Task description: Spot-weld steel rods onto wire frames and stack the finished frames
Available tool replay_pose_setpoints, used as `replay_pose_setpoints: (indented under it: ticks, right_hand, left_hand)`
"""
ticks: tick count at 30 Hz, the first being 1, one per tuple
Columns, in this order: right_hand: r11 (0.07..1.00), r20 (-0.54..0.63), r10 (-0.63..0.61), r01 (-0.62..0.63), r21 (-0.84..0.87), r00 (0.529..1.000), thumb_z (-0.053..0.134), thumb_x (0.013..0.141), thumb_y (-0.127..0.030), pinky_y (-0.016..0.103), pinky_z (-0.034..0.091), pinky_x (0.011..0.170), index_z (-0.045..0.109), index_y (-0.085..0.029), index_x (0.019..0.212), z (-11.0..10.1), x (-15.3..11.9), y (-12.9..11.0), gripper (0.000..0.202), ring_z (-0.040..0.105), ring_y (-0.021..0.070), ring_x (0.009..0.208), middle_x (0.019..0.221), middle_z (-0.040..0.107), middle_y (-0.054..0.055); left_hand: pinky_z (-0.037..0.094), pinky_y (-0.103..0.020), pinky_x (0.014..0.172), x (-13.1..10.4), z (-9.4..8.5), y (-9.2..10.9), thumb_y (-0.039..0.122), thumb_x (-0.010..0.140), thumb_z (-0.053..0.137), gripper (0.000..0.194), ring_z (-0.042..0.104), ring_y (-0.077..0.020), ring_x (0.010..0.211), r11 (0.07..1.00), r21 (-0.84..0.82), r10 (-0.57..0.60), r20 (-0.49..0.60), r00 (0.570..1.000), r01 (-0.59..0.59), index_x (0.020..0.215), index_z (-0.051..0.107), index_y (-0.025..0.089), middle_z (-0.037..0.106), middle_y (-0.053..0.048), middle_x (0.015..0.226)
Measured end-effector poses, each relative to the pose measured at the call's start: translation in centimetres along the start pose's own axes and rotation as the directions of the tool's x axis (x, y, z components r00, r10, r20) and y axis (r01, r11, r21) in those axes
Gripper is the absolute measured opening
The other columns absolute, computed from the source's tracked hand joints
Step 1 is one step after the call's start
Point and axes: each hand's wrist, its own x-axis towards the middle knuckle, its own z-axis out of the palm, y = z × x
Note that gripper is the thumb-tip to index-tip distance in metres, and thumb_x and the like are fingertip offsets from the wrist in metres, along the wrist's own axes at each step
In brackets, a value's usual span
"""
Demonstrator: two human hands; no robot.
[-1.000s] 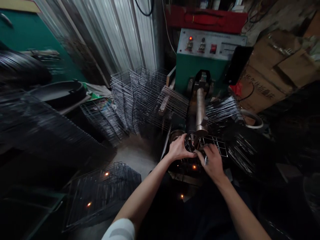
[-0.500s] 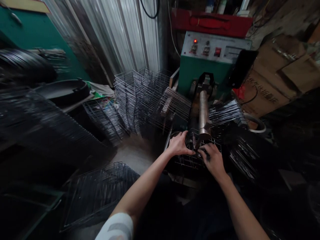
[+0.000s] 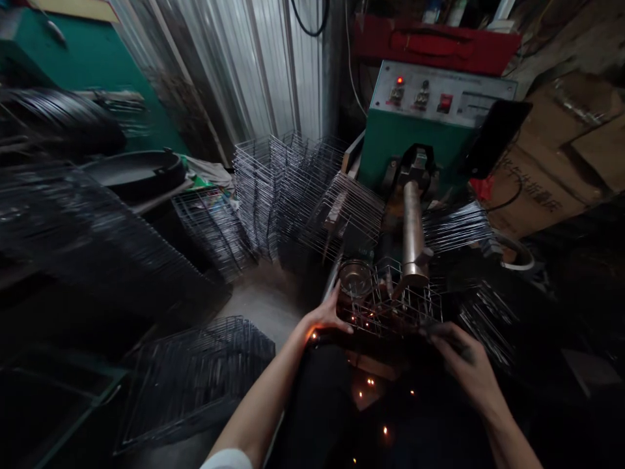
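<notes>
1. Our left hand [image 3: 326, 317] stands wide, its thumb spread well away from the fingers beside the left end of a wire frame [image 3: 409, 306]; whether it touches the wire we cannot tell.
2. Our right hand [image 3: 463, 357] is narrow, its fingertips drawn close together near the frame's right part; in this dim light we cannot tell whether they pinch anything.
3. The wire frame itself lies between our hands and slightly ahead of them, under the near end of a steel cylinder [image 3: 413, 225].
4. That cylinder slopes toward us from a green machine [image 3: 398, 146] beyond our hands, with a red lamp [image 3: 400, 80] glowing on its panel.
5. A round metal part [image 3: 355, 279] sits just ahead of our left hand, near the frame's left end.
6. Orange sparks [image 3: 385, 430] are scattered between our hands and nearer to us, and one shines beside our left wrist.
7. Ahead and to the left of our left hand we see tall stacks of wire grids [image 3: 256, 202]; another grid stack [image 3: 200, 378] lies nearer to us on that same side.
8. Beyond our right hand are a bundle of rods [image 3: 459, 226] and, farther off, cardboard [image 3: 551, 156].
</notes>
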Motion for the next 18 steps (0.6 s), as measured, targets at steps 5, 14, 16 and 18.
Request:
replay_pose_setpoints:
  ticks: [5, 14, 16, 18]
  right_hand:
    - [0.915, -0.105, 0.284, -0.237, 0.328, 0.953, 0.078, 0.080, -0.045, 0.026, 0.051, 0.054, 0.060, -0.020, 0.101, 1.3, -2.4, 1.3, 0.037, 0.064, 0.0162, 0.062, 0.086, 0.073, 0.007]
    - [0.846, -0.061, 0.395, -0.337, 0.413, 0.917, 0.083, 0.075, -0.048, 0.014, 0.028, 0.038, 0.058, -0.020, 0.106, 2.2, -3.5, -1.6, 0.049, 0.041, 0.0024, 0.040, 0.069, 0.066, -0.001]
    - [0.825, -0.020, 0.410, -0.362, 0.435, 0.912, 0.085, 0.073, -0.048, 0.013, 0.023, 0.037, 0.058, -0.020, 0.110, 2.2, -4.0, -2.3, 0.054, 0.036, 0.0002, 0.036, 0.067, 0.065, -0.001]
    - [0.808, 0.040, 0.411, -0.384, 0.446, 0.911, 0.084, 0.072, -0.049, 0.012, 0.021, 0.036, 0.058, -0.019, 0.103, 2.5, -4.7, -2.9, 0.050, 0.036, -0.0005, 0.035, 0.064, 0.064, -0.002]
  left_hand:
    - [0.047, -0.054, 0.103, 0.4, 4.4, -5.2, 0.036, 0.041, 0.095, 0.155, 0.039, -0.0359, 0.143, 0.849, -0.509, -0.053, 0.185, 0.981, 0.142, 0.155, -0.009, 0.037, 0.016, -0.019, 0.165]
    - [0.036, -0.060, 0.112, -0.1, 3.2, -4.6, 0.023, 0.043, 0.096, 0.136, 0.035, -0.0383, 0.144, 0.731, -0.679, -0.010, 0.086, 0.996, 0.066, 0.153, 0.018, 0.039, 0.021, -0.016, 0.163]
    - [0.033, -0.058, 0.115, -1.5, 1.5, -3.8, 0.026, 0.044, 0.096, 0.127, 0.037, -0.0363, 0.143, 0.768, -0.640, 0.038, 0.002, 0.999, -0.027, 0.149, 0.026, 0.034, 0.031, -0.016, 0.158]
    - [0.033, -0.055, 0.116, -3.4, -0.5, -2.3, 0.030, 0.048, 0.095, 0.114, 0.043, -0.0342, 0.139, 0.828, -0.553, 0.074, -0.051, 0.996, -0.090, 0.144, 0.034, 0.029, 0.041, -0.014, 0.150]
